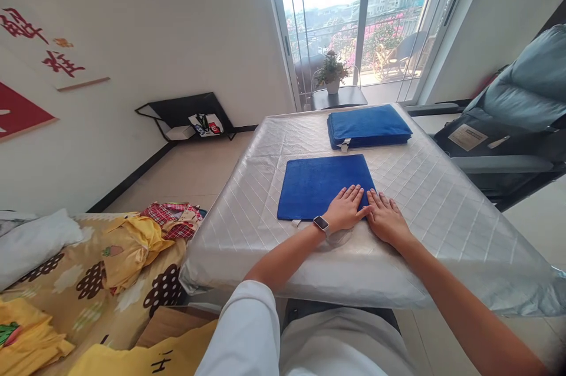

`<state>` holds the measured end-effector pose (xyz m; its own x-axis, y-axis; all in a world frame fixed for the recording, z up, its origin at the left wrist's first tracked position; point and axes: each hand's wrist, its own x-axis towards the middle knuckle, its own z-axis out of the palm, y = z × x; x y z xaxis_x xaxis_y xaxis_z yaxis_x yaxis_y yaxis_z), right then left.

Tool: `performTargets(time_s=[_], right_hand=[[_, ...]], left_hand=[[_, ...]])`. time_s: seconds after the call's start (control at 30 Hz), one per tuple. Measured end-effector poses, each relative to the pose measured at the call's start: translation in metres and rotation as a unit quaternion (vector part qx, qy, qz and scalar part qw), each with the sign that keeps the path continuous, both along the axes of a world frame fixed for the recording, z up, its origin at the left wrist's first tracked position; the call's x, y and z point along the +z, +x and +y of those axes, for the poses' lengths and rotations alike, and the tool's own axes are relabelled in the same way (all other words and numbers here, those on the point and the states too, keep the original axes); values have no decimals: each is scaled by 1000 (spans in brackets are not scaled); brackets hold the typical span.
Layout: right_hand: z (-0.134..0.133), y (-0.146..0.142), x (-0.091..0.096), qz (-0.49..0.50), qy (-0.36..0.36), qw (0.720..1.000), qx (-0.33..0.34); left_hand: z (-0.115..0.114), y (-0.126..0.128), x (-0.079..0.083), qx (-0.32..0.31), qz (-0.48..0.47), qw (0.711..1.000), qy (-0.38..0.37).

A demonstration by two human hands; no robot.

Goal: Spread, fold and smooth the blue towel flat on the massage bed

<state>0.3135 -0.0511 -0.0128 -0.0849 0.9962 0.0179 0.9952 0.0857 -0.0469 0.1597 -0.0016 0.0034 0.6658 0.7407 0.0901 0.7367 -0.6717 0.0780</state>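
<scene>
A folded blue towel [318, 184] lies flat in the middle of the table, which is covered with a silvery quilted cloth [247, 211]. My left hand [345, 209], a watch on its wrist, rests palm down on the towel's near right corner with its fingers stretched out. My right hand [385, 218] lies flat beside it, fingers straight, at the towel's right edge and partly on the table cover. Neither hand holds anything. A stack of folded blue towels [368, 125] sits at the far side of the table.
A bed with a patterned sheet [88, 282] and yellow and red clothes [132, 240] is to the left. A grey chair [513, 122] stands to the right. A chair with a potted plant [332, 74] is by the glass doors. A black rack [186, 114] stands against the wall.
</scene>
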Motion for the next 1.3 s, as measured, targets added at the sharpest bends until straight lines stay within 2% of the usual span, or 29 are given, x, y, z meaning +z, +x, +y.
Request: performTargets(time_s=[0.1,0.2,0.37,0.47,0.57,0.73,1.1,1.2,1.3], right_hand=[[1,0,-1,1,-9,1000,1],[2,0,-1,7,-11,1000,-1],[3,2,-1,9,-18,1000,0],[3,3,-1,9,-23,1000,-1],[2,4,-1,5,-16,1000,-4],[0,5,3,5,-13,1000,4],[-8,10,7,-38,-6,999,7],[-1,8,16,-61,-18,998,19],[20,2,31,-54,-22,998,29]], left_hand=[[-6,-31,0,3,7,1000,-11],[-13,-77,3,30,16,999,-41],[-31,-156,0,164,38,984,-63],[-43,-182,-4,193,49,978,-56],[-50,-188,-7,203,49,977,-52],[-54,-182,-7,222,31,973,-56],[-60,-182,-8,219,18,975,-18],[-61,-182,-6,209,13,978,-17],[-62,-181,-3,203,10,979,-15]])
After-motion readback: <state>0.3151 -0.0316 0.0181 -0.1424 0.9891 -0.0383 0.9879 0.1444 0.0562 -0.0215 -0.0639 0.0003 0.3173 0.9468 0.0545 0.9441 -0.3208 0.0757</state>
